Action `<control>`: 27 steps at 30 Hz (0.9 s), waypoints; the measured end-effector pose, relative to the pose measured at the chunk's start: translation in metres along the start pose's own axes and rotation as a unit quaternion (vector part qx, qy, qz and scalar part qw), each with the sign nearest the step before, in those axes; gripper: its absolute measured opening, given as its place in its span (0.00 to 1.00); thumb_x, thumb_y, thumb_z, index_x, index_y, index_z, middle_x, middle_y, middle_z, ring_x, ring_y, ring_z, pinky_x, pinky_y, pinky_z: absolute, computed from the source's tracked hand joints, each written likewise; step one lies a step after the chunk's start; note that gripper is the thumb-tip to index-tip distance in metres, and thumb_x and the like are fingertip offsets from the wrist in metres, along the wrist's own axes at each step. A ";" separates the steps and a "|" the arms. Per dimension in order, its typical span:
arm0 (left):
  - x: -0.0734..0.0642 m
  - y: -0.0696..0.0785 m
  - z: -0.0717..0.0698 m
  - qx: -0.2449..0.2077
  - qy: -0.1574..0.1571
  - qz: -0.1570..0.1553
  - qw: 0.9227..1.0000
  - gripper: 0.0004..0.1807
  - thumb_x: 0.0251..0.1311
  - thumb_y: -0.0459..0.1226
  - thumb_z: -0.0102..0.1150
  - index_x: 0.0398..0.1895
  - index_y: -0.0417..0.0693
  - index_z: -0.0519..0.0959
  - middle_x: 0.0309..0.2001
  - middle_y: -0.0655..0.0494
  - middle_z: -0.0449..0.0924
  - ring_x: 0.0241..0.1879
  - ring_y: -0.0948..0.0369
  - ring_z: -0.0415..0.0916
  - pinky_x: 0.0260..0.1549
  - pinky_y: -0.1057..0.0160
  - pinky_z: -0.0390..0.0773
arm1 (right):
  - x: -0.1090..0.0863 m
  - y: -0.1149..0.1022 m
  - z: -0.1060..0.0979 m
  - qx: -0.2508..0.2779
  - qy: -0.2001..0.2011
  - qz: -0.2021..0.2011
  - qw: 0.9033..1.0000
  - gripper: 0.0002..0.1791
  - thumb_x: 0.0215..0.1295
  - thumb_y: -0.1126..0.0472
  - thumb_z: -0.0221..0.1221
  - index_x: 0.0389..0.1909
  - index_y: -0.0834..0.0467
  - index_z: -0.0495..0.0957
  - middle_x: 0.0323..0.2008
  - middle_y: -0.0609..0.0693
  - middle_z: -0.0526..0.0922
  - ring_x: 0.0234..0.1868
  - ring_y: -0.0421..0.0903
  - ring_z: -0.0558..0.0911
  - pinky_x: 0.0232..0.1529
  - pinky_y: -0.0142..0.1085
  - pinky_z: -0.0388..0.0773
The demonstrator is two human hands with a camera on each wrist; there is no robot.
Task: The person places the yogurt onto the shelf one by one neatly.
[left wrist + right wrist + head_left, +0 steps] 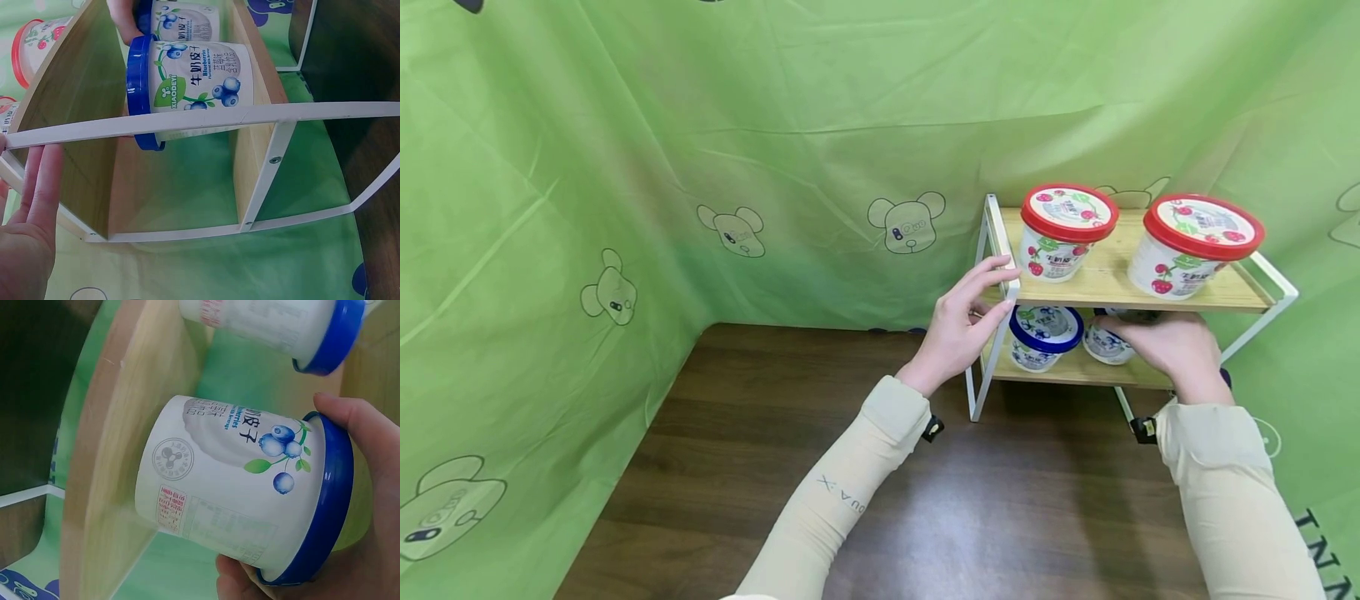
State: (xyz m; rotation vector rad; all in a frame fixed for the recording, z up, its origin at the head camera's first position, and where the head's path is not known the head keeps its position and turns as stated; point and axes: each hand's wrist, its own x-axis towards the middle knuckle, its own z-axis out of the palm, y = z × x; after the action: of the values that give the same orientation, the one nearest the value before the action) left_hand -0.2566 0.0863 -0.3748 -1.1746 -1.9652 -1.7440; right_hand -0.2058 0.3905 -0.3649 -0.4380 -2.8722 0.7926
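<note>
My right hand (1176,346) reaches under the top board of a small two-tier shelf. It grips a blue-lidded blueberry tub (237,481) around the lid, thumb on one side and fingers on the other. The tub is upright on or close over the lower board (125,425). Beside it on that board stands a second blueberry tub (1045,333), to the left in the head view. With its fingers nearly straight, my left hand (958,321) touches the shelf's white metal side frame (187,123) at the upper left corner.
On the top board (1112,267) stand two red-lidded tubs with berry prints, a left tub (1060,233) and a right tub (1191,246). The shelf is on a dark wooden table (775,442) against a green printed cloth (820,167) that hangs behind and at both sides.
</note>
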 end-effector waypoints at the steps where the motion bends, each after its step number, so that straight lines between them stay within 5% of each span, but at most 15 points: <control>1: 0.000 0.000 0.000 0.001 0.001 0.001 1.000 0.21 0.72 0.30 0.59 0.67 0.48 0.76 0.73 0.67 0.64 0.29 0.57 0.81 0.31 0.67 0.82 | 0.000 0.000 -0.001 0.006 0.003 -0.003 1.000 0.66 0.57 0.26 0.62 0.76 0.71 0.47 0.65 0.80 0.60 0.59 0.78 0.66 0.55 0.70 0.66; 18: 0.001 0.001 -0.001 0.003 0.001 0.001 1.000 0.21 0.72 0.31 0.59 0.67 0.48 0.76 0.73 0.67 0.64 0.29 0.59 0.81 0.32 0.67 0.82 | -0.002 0.004 -0.005 0.048 0.012 -0.056 0.997 0.56 0.61 0.44 0.70 0.74 0.71 0.48 0.65 0.77 0.59 0.61 0.74 0.64 0.59 0.71 0.62; 27: 0.001 -0.001 0.000 0.001 0.000 -0.001 1.000 0.21 0.72 0.31 0.59 0.67 0.48 0.76 0.73 0.67 0.64 0.29 0.57 0.81 0.32 0.67 0.82 | 0.000 0.012 -0.010 0.046 -0.046 -0.061 0.996 0.58 0.63 0.46 0.69 0.74 0.75 0.43 0.66 0.81 0.56 0.61 0.75 0.63 0.60 0.71 0.61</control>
State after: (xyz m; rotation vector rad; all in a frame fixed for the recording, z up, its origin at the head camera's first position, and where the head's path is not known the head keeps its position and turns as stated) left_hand -0.2575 0.0865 -0.3750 -1.1728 -1.9670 -1.7429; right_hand -0.2006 0.4051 -0.3628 -0.2185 -2.8976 0.9421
